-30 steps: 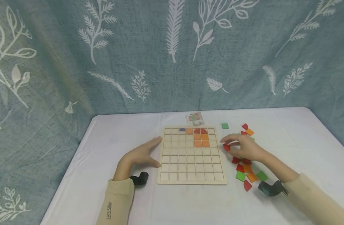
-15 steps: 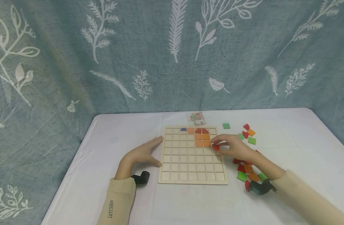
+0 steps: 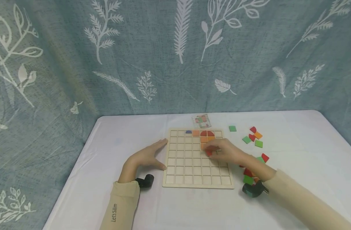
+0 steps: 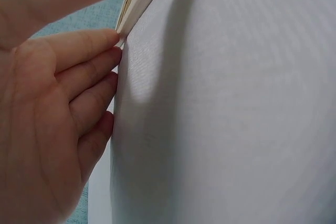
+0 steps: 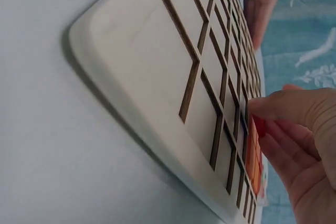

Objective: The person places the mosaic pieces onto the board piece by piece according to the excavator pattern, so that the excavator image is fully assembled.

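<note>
A pale wooden grid board lies flat on the table. My left hand rests against its left edge, fingers straight and thumb spread apart; the left wrist view shows the fingertips right at the board's side. Between thumb and fingers, my right hand pinches a red quarter-circle tile low over the board, just below the orange tiles. Two red quarter-circle tiles sit in the top row, along with a light orange tile and a blue piece.
Loose red, orange and green tiles lie right of the board, partly under the right forearm. More green tiles are scattered farther back. A small patterned card lies behind the board. A leaf-print curtain hangs behind the table.
My right hand has carried the red quarter-circle tile leftward from the loose tiles to over the board, below the orange ones. My left hand has stayed at the board's edge.
</note>
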`<action>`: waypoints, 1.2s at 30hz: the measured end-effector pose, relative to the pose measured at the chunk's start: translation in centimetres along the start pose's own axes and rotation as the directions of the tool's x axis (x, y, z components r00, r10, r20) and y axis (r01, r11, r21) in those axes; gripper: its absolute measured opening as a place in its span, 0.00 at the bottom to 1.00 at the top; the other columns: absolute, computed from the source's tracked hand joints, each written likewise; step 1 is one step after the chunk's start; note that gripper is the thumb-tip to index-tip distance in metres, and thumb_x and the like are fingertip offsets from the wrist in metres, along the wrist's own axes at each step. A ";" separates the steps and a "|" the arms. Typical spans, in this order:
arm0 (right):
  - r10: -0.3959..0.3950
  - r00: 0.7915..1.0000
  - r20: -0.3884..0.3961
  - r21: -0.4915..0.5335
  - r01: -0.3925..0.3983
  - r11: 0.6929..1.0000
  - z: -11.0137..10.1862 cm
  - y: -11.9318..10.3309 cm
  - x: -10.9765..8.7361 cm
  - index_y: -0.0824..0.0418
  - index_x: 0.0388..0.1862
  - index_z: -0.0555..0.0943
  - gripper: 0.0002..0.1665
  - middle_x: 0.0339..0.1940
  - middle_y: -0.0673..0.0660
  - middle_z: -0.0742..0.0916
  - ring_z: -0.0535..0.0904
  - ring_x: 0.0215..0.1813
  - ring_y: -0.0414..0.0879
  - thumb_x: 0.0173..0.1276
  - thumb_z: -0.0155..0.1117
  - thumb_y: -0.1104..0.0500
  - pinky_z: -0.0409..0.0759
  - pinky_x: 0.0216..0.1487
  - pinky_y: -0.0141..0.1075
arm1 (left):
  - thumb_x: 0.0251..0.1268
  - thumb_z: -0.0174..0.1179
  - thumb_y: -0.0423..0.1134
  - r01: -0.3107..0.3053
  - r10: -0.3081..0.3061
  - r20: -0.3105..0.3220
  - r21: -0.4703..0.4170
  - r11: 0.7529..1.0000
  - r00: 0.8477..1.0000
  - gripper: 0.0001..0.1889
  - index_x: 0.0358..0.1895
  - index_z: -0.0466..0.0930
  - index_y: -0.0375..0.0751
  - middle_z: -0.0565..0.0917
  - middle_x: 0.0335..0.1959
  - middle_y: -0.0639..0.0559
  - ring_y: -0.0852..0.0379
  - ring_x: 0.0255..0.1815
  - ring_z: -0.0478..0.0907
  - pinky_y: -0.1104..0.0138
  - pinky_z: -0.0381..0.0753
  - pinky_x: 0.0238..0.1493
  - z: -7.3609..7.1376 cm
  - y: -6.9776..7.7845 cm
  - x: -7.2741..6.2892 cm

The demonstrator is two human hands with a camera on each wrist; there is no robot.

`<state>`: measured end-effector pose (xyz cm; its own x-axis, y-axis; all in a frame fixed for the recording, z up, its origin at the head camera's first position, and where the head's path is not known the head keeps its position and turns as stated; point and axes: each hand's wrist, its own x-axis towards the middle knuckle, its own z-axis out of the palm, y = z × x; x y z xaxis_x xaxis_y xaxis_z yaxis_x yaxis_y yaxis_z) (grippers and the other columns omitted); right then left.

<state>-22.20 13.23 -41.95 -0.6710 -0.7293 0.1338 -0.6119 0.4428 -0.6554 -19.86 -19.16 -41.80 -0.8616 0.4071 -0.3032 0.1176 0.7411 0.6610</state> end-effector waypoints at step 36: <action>-0.009 0.998 -0.061 -0.055 0.005 0.998 1.4 -0.3 0.4 0.61 0.44 0.82 0.15 0.44 0.54 0.85 0.81 0.48 0.47 0.56 0.67 0.66 0.80 0.50 0.38 | 0.35 0.75 0.44 0.002 -0.002 -0.002 0.016 1.000 1.000 0.57 0.72 0.49 0.40 0.49 0.74 0.42 0.43 0.74 0.44 0.49 0.46 0.71 0.3 0.0 -0.1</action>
<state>-21.69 12.12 -42.78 -0.6901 -0.6999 0.1844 -0.6375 0.4671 -0.6128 -19.65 -19.00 -41.97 -0.8627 0.4048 -0.3032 0.1236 0.7501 0.6496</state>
